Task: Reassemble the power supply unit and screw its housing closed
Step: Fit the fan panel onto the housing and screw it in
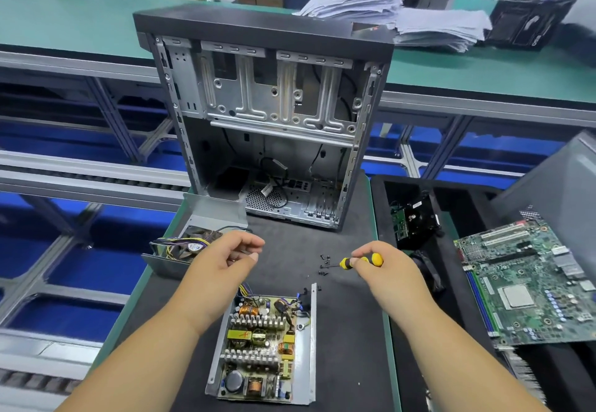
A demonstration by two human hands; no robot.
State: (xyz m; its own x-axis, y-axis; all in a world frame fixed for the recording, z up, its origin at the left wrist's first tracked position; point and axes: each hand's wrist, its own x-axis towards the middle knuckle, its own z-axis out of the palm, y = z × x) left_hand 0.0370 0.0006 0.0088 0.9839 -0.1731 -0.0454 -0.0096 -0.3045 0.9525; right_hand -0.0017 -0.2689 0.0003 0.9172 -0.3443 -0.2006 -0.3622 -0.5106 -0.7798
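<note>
My right hand [379,265] has its fingers [356,261] clamped on one yellow-black screwdriver [361,261]. My left hand [225,260] is loosely curled, holding nothing I can see. Between them lie some six loose screws [324,265], easily scattered by the tip. One open PSU tray [263,347] lies below on the tabletop [348,347]. One fan cover [183,250] sits left, its wires liable to pinching.

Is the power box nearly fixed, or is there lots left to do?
Lots left. The crowded circuit board already sits in its open grey metal tray. The right hand holds a yellow-and-black screwdriver by the small black screws. The grey cover with the fan still lies apart, unscrewed, behind the left hand.
</note>
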